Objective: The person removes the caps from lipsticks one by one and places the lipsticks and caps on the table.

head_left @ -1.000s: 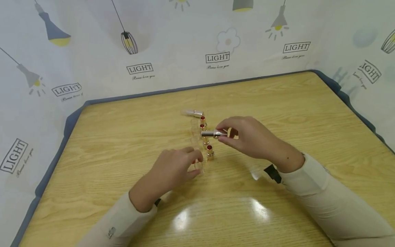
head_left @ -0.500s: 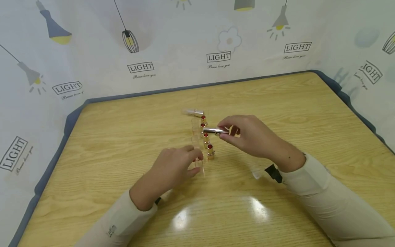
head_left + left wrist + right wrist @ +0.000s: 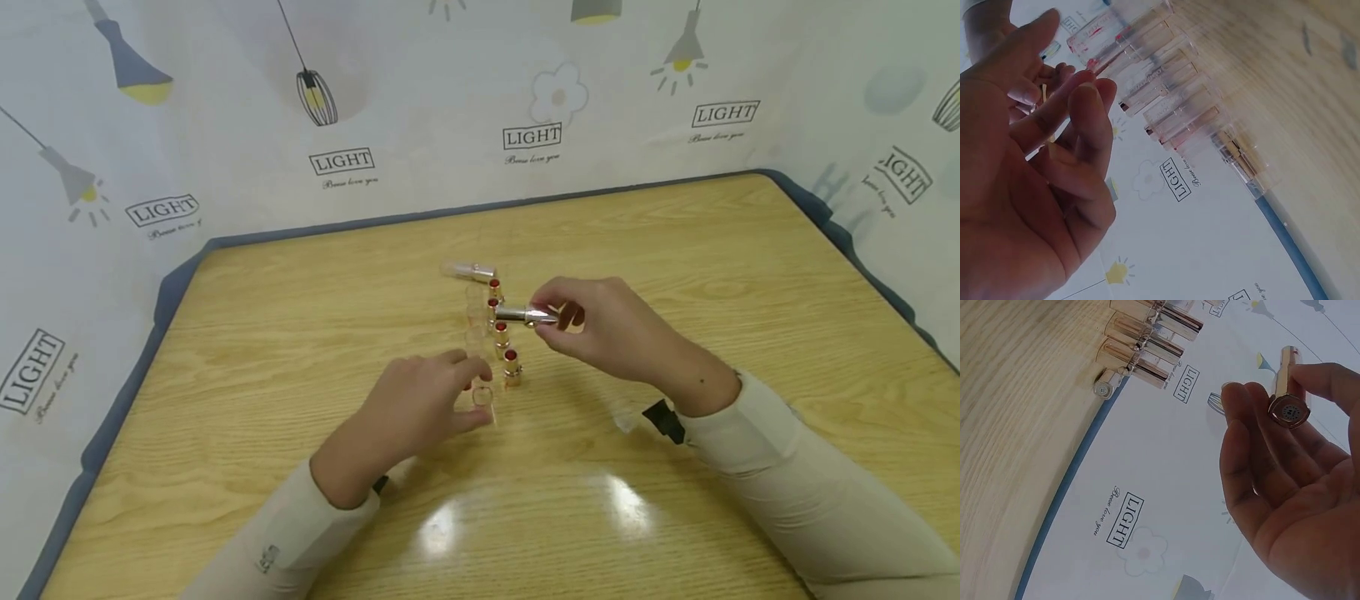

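Note:
My right hand (image 3: 615, 329) pinches a lipstick (image 3: 513, 314) between thumb and fingers, held sideways above a row of uncapped lipsticks. In the right wrist view its gold tube (image 3: 1287, 400) has the round labelled base facing the camera. My left hand (image 3: 408, 404) is low at the near end of a row of clear caps. Its thumb and forefinger are spread on either side of the nearest clear cap (image 3: 482, 398). The left wrist view shows the caps (image 3: 1129, 34) just beyond those fingertips. Upright at the near end of the lipstick row stands one gold lipstick with a red tip (image 3: 512, 367).
A capped lipstick (image 3: 472, 272) lies on its side behind the rows. More red-tipped lipsticks (image 3: 501, 337) and clear caps stand close together between the hands. The wooden table (image 3: 300, 333) ends at a blue edge (image 3: 360, 227) against a patterned white backdrop (image 3: 427, 83).
My right hand has drawn the lipstick slightly back and to the right, uncovering a red-tipped lipstick below it. My left thumb and forefinger have parted a little more around the near cap.

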Available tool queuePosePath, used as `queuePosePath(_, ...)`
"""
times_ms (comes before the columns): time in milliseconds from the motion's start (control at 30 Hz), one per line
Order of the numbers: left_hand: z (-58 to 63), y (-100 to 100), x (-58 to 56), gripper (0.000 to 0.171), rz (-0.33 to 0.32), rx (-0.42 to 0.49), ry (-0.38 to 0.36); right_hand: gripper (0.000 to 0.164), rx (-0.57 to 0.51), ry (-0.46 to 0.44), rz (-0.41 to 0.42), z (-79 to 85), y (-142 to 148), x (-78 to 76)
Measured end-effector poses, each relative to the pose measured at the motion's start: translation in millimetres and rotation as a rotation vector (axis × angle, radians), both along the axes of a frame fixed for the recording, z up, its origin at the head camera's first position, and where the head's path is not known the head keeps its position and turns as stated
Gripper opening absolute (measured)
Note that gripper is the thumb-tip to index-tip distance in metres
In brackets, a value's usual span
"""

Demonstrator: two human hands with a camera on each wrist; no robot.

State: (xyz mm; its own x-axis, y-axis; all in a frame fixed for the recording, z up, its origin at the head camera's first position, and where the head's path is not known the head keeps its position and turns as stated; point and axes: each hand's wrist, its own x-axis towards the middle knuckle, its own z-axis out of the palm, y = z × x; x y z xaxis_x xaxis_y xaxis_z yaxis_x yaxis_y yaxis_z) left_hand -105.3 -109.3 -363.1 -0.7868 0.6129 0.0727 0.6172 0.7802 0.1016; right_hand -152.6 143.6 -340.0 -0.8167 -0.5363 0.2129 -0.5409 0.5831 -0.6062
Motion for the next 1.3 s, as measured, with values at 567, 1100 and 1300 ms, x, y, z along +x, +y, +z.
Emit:
queuePosePath(567, 5.8, -9.8, -5.7, 0.021, 0.021, 0.072, 0.064, 0.017, -0.064, -0.11, 0.029, -4.5, -5.0, 2.2)
queuePosePath(1100, 9.7, -12.5, -7.6, 0.014, 0.062, 0.09, -0.021, 0.014, -0.088, -0.148, 0.065, -15.5, -8.9, 27.8)
queuePosePath(1300, 12.5, -14.0, -6.3, 0.016, 0.09, 0.095, -0.075, 0.014, -0.01, -0.216, 0.14, -22.9, -9.2, 31.8)
